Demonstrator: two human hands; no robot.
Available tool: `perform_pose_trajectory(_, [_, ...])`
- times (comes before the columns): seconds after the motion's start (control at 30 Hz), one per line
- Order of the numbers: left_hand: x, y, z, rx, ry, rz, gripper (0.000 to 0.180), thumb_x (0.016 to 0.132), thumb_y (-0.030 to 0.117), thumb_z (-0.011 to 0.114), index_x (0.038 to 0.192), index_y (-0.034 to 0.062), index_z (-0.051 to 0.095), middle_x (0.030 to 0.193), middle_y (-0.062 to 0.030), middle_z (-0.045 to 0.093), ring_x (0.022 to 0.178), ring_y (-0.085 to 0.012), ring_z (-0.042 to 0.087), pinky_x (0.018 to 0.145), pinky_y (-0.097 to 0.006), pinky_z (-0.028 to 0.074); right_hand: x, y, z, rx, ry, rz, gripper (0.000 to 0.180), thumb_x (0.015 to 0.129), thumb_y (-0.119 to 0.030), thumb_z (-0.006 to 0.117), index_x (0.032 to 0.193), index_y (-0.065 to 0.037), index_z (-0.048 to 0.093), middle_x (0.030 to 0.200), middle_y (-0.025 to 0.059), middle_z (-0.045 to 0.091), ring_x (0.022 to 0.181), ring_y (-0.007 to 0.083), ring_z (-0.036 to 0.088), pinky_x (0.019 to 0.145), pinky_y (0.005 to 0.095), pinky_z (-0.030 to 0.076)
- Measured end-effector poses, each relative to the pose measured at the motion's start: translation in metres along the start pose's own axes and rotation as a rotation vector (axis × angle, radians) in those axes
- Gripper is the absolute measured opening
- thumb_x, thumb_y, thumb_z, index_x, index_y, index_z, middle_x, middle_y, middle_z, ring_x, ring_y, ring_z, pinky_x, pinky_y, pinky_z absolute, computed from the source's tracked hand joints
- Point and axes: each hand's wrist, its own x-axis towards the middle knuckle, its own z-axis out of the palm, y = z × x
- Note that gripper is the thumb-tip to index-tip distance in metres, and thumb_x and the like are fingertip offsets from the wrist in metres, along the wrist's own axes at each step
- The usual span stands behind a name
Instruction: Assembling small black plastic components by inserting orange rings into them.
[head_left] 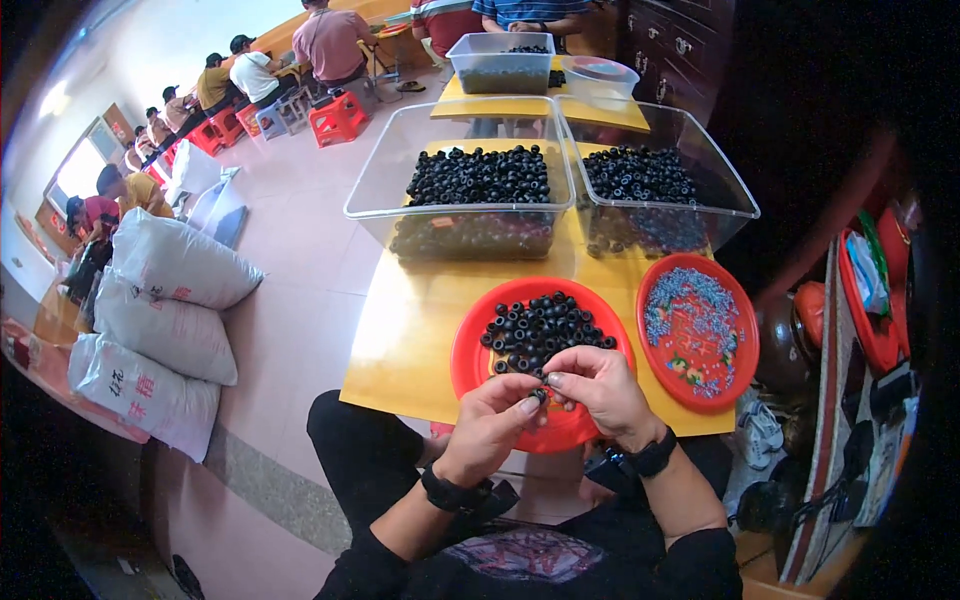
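Above the near edge of a round red plate (465, 355), my two hands meet with fingertips almost touching. A small black ring-shaped part (538, 396) is pinched in the fingers of my left hand (485, 425). My right hand (602, 393) is closed in a pinch against it; what its thumb and finger hold is too small to make out. Loose black ring-shaped parts (545, 328) with open centres lie heaped on the plate. To its right, a second red plate (752, 350) with a flower pattern carries many tiny blue-grey pieces (690, 300).
Two clear plastic bins (360, 190) (745, 200) of black parts stand behind the plates on the yellow table (400, 340). Another bin (500, 75) and a clear lidded tub (600, 75) sit farther back. White sacks (160, 330) are stacked at left. Seated people (335, 45) work beyond.
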Motion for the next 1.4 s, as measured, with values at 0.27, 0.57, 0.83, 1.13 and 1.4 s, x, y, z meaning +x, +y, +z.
perform_pose_trajectory(0.27, [-0.006, -0.005, 0.001, -0.017, 0.003, -0.023, 0.022, 0.081, 0.002, 0.055, 0.104, 0.001, 0.054, 0.086, -0.0083, 0.059, 0.073, -0.0151, 0.056, 0.065, -0.025, 0.045, -0.012, 0.001, 0.008, -0.14, 0.031, -0.11, 0.011, 0.079, 0.0, 0.054, 0.087, 0.002, 0.061, 0.075, 0.0023, 0.061, 0.068, 0.007, 0.056, 0.06, 0.0205, 0.047])
perform_pose_trajectory(0.57, [-0.004, 0.001, -0.004, -0.068, 0.041, -0.016, 0.023, 0.082, 0.002, 0.055, 0.105, 0.0002, 0.053, 0.09, -0.0093, 0.06, 0.074, -0.0156, 0.058, 0.065, -0.025, 0.046, -0.009, -0.012, 0.005, -0.179, 0.053, -0.073, 0.007, 0.077, -0.002, 0.057, 0.083, 0.001, 0.057, 0.074, 0.0016, 0.058, 0.065, 0.0055, 0.054, 0.057, 0.0194, 0.045])
perform_pose_trajectory(0.83, [0.001, -0.002, -0.002, -0.037, 0.036, -0.028, 0.018, 0.083, 0.006, 0.054, 0.1, 0.0004, 0.053, 0.087, -0.0106, 0.059, 0.071, -0.0163, 0.057, 0.063, -0.025, 0.046, -0.014, -0.012, 0.009, -0.158, -0.001, -0.095, 0.007, 0.078, 0.002, 0.056, 0.084, -0.001, 0.055, 0.075, -0.0019, 0.055, 0.068, 0.0025, 0.052, 0.058, 0.0175, 0.043])
perform_pose_trajectory(1.13, [-0.003, -0.003, -0.002, 0.055, 0.035, 0.01, 0.02, 0.082, 0.005, 0.055, 0.101, -0.0009, 0.052, 0.085, -0.0104, 0.06, 0.067, -0.016, 0.058, 0.058, -0.023, 0.046, -0.018, -0.016, 0.019, -0.291, 0.037, -0.152, 0.002, 0.077, 0.003, 0.052, 0.076, 0.002, 0.054, 0.068, 0.0052, 0.058, 0.063, 0.0104, 0.058, 0.054, 0.024, 0.047])
perform_pose_trajectory(1.4, [-0.008, -0.006, 0.003, 0.484, 0.13, 0.173, 0.016, 0.081, -0.001, 0.054, 0.096, -0.0031, 0.055, 0.082, -0.0067, 0.061, 0.069, -0.0092, 0.057, 0.061, -0.021, 0.046, -0.015, 0.004, 0.015, -0.845, 0.126, -0.597, 0.008, 0.068, 0.005, 0.055, 0.074, 0.001, 0.055, 0.065, 0.0087, 0.054, 0.059, 0.014, 0.054, 0.052, 0.0255, 0.042])
